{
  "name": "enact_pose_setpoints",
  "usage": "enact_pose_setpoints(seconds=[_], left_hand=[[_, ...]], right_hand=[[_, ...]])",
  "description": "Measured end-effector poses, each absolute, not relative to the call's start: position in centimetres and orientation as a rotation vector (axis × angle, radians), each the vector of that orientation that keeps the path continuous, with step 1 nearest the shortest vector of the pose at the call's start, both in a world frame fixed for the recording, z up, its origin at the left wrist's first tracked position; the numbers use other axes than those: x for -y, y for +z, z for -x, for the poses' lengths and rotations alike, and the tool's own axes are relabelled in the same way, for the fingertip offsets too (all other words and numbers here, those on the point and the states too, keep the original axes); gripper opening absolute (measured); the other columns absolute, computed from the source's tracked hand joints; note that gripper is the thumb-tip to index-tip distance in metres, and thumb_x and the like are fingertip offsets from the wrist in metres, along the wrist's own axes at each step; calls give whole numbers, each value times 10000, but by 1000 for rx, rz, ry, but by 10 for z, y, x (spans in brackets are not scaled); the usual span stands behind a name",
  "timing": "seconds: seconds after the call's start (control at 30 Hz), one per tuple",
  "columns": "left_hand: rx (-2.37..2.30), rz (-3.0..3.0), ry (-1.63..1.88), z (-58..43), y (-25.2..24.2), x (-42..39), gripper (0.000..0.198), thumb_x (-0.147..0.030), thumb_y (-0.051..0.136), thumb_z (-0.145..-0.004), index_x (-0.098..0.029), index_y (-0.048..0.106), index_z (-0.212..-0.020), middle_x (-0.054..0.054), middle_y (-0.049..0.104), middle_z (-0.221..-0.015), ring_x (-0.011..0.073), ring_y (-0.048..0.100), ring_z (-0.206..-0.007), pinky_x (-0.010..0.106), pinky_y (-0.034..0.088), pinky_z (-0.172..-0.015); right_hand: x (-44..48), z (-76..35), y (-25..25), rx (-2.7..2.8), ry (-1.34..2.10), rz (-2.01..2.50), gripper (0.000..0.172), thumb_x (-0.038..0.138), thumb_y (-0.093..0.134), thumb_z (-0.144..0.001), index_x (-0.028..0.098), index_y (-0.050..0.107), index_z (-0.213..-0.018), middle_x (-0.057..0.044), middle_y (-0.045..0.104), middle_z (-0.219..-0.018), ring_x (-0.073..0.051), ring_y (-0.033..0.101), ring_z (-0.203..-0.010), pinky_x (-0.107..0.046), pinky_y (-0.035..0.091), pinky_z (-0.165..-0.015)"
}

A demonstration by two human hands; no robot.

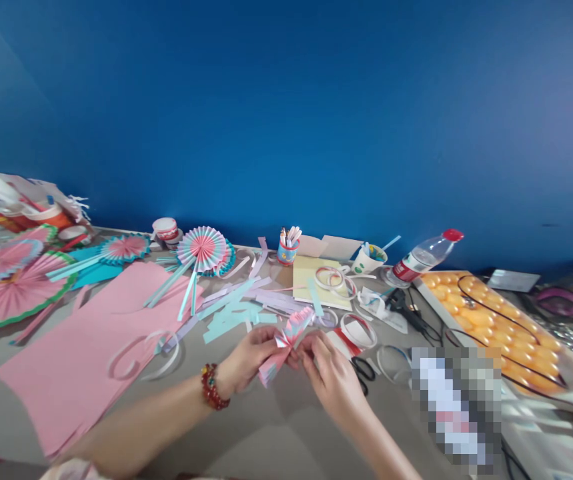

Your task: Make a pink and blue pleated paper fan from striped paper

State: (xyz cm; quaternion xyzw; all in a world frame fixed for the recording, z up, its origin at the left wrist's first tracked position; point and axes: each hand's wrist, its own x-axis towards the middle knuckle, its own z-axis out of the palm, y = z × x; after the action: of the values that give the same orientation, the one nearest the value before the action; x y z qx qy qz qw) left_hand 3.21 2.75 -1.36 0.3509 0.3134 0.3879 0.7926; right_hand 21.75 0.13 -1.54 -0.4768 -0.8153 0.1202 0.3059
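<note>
A small pleated pink paper piece (296, 325) with white and light blue edging is held between both hands, pinched near its middle. My left hand (252, 358), with a red bead bracelet at the wrist, grips its left side with closed fingers. On the other side, my right hand (327, 365) has its fingers bent against the paper's middle. The folds spread above and below the fingers. Light blue strips (231, 321) and lilac strips (273, 300) lie just beyond the hands. Black-handled scissors (365, 373) rest by my right hand.
Pink sheets (81, 347) and finished paper fans (202, 249) lie left. At the back stand a pen cup (289, 251), a paper cup (369, 259) and a tilted bottle (419, 260). A glue gun (406, 310) with its cable and an orange tray (496, 327) are right.
</note>
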Motion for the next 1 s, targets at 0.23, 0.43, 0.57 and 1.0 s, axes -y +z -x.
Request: enact_pose_setpoints(seconds=[0.23, 0.43, 0.57, 1.0], left_hand=[[-704, -769, 866, -35, -22, -28, 301, -375, 780, -714, -124, 618, -750, 70, 707, -709, 175, 671, -647, 265, 501, -681], [-738, -829, 867, -35, -27, -28, 310, -404, 742, -743, -127, 604, -747, 78, 705, -710, 178, 665, -650, 263, 489, -669], [-799, -868, 876, -34, -32, -29, 274, -372, 720, -772, -124, 608, -734, 72, 712, -723, 146, 642, -615, 232, 474, -639], [-597, -672, 668, -29, -8, -19, 239, -278, 705, -786, -43, 743, -805, 136, 715, -741, 209, 690, -746, 280, 496, -768]], right_hand=[[-3, -213, -12, 2294, 7, 1205, 204, 160, 395, -972, 230, 531, -838, -66, 595, -823, -233, 587, -780, -372, 468, -726], [-4, -213, -12, 2217, 171, 1290, 194, 239, 400, -991, 232, 492, -820, -61, 590, -814, -219, 595, -729, -333, 457, -643], [-3, -211, -13, 2196, 179, 1328, 231, 308, 388, -1008, 230, 475, -808, -54, 583, -803, -200, 590, -684, -304, 442, -608], [-31, -218, -37, 1825, 1060, 1167, 251, 370, 469, -928, 208, 568, -764, -35, 630, -744, -206, 600, -691, -336, 522, -687]])
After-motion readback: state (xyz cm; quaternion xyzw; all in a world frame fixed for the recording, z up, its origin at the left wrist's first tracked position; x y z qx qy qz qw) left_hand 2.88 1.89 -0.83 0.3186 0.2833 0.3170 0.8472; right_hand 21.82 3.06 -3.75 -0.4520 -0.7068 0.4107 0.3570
